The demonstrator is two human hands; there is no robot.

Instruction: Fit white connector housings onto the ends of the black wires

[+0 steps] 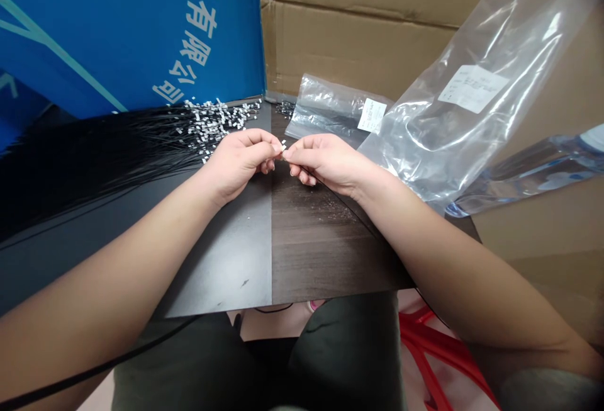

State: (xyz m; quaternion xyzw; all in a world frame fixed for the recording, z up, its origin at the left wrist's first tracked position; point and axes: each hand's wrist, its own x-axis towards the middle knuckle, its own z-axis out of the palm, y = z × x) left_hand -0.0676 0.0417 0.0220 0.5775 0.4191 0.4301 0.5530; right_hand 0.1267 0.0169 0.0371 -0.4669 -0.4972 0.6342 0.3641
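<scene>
My left hand (241, 160) and my right hand (325, 160) meet over the middle of a dark wooden table (302, 253). Both are closed in a pinch, fingertips nearly touching. Between them sits a small white connector piece (283, 145), held at the left fingertips and touched by the right. A thin black wire seems to run from it under my right hand, though it is hard to follow. To the left lies a big bundle of thin black wires (94, 153) whose ends carry several small white connectors (212, 121).
A clear plastic bag with a white label (330, 109) lies behind my hands. A larger empty clear bag (472, 102) leans against a cardboard box (358, 27) at the right. A blue printed panel (132, 27) stands at the back left. A red stool (425, 348) shows below.
</scene>
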